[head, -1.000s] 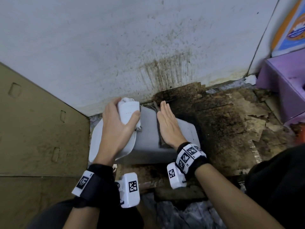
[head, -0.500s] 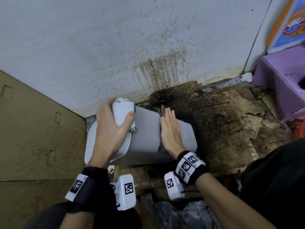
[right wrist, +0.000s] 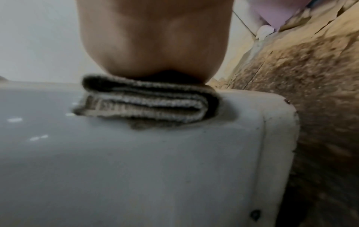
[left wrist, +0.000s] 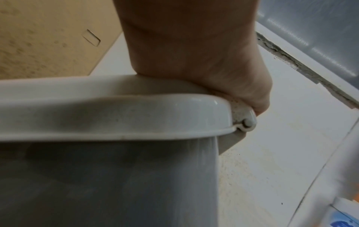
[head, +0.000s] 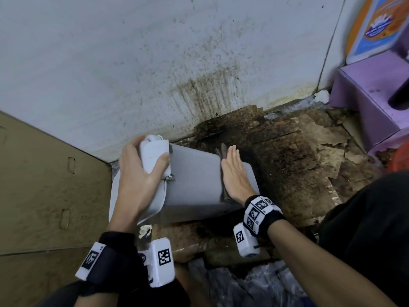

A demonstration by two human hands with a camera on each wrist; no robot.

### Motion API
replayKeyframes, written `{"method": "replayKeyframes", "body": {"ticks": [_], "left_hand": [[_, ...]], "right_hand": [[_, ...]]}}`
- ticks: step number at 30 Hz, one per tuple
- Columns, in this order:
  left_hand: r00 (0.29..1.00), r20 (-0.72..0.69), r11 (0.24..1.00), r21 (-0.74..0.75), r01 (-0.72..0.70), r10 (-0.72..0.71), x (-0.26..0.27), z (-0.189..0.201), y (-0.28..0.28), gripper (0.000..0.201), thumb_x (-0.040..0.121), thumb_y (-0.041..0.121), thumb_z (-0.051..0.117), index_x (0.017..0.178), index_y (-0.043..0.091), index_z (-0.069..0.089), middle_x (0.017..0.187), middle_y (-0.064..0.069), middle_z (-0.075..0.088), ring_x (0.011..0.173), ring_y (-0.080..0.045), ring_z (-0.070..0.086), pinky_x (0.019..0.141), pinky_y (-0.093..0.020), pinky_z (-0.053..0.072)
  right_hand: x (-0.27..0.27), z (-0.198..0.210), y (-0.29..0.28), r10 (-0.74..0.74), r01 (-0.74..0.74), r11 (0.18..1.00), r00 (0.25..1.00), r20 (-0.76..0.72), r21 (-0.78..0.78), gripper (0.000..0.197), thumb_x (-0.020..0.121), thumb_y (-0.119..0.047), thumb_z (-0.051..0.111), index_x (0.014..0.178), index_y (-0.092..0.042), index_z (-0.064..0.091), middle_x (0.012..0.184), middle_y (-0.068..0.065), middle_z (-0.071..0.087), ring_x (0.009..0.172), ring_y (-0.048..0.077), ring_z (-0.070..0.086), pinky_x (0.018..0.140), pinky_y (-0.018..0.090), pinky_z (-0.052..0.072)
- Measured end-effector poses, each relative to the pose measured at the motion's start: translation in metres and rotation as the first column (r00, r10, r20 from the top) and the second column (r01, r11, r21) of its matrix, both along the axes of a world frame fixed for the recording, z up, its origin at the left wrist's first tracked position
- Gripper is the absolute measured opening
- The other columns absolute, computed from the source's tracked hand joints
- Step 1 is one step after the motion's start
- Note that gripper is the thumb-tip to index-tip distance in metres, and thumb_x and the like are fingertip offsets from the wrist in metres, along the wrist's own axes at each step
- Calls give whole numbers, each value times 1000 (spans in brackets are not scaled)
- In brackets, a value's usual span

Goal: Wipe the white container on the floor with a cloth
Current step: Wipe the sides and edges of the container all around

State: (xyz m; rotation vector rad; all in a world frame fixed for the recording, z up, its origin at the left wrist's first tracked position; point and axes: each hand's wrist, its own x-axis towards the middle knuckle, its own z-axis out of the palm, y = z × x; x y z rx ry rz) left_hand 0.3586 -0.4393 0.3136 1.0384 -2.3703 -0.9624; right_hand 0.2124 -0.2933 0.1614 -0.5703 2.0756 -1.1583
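The white container point(head: 194, 176) lies tipped on its side on the dirty floor, its lid end at the left and its base at the right. My left hand point(head: 141, 173) grips the white hinge piece point(head: 155, 156) at the lid's rim point(left wrist: 136, 116), thumb and fingers curled round it. My right hand point(head: 234, 173) lies flat with straight fingers on a folded grey cloth point(right wrist: 147, 101), pressing it on the container's upper side point(right wrist: 155, 153) near the base. Only a dark edge of the cloth point(head: 221, 151) shows in the head view.
A stained white wall point(head: 177, 63) stands right behind the container. A brown cardboard panel point(head: 44, 185) closes the left side. The floor point(head: 298, 169) at the right is dark, torn and grimy. A purple box point(head: 376, 91) sits at the far right corner.
My right hand has slid the cloth to the right along the container, toward its base. The left hand keeps its grip and the view has shifted slightly.
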Motion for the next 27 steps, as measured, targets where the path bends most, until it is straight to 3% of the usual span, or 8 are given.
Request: {"method": "replayKeyframes", "body": {"ticks": [5,8,10,12,15,18,23,27], "left_hand": [[1000,11,1000,-29,6,-5,-1,2,4,70,77,66,53,138,34,39,134,10,42,136,-18,43,115,-49,41],[1000,18,999,-41,16,-15,-1,1,3,74,77,65,53,141,29,41,135,9,42,137,-20,43,116,-50,40],[1000,16,999,-39,11,-10,1,0,1,69,78,66,53,137,34,40,135,9,43,137,-20,45,115,-52,41],[1000,2,1000,-21,7,-7,4,1,0,68,78,66,55,136,36,40,134,9,43,137,-20,45,115,-52,43],[1000,-9,1000,6,6,-6,3,1,4,73,76,67,57,140,35,41,135,12,43,137,-17,45,116,-47,42],[1000,-13,1000,-5,19,-19,2,1,6,68,76,67,57,135,39,39,133,12,43,137,-16,44,116,-43,41],[1000,4,1000,-29,12,-12,0,0,5,77,75,66,53,141,28,42,133,9,41,135,-16,42,113,-38,38],[1000,13,999,-33,19,-18,1,0,3,71,76,66,53,136,31,40,132,8,41,134,-16,41,113,-39,38]], "right_hand": [[27,45,-26,79,-86,990,995,-63,-112,58,112,-30,13,161,-18,-15,167,-5,-26,153,7,-25,127,34,-12],[46,75,-42,185,-221,956,965,-186,-195,58,112,-31,13,161,-18,-16,167,-5,-27,152,5,-27,121,22,-18],[46,73,-41,212,-263,934,952,-220,-240,58,112,-33,13,161,-19,-14,167,-8,-26,152,2,-27,117,15,-20],[35,51,-32,193,-241,944,957,-215,-225,58,113,-33,13,161,-19,-14,167,-7,-26,152,3,-27,123,22,-17],[6,16,-9,120,-123,989,992,-38,-86,57,113,-31,12,160,-16,-15,167,-3,-26,151,5,-24,129,38,-5],[-5,6,1,49,-49,999,998,38,-11,58,112,-32,12,161,-16,-15,168,-3,-26,153,7,-23,129,39,-7],[27,47,-22,104,-106,987,994,-29,-119,58,112,-33,12,161,-19,-16,167,-7,-27,152,5,-25,125,31,-14],[42,63,-34,196,-226,944,970,-146,-238,57,113,-33,12,160,-21,-17,164,-13,-28,151,1,-26,121,20,-17]]}}
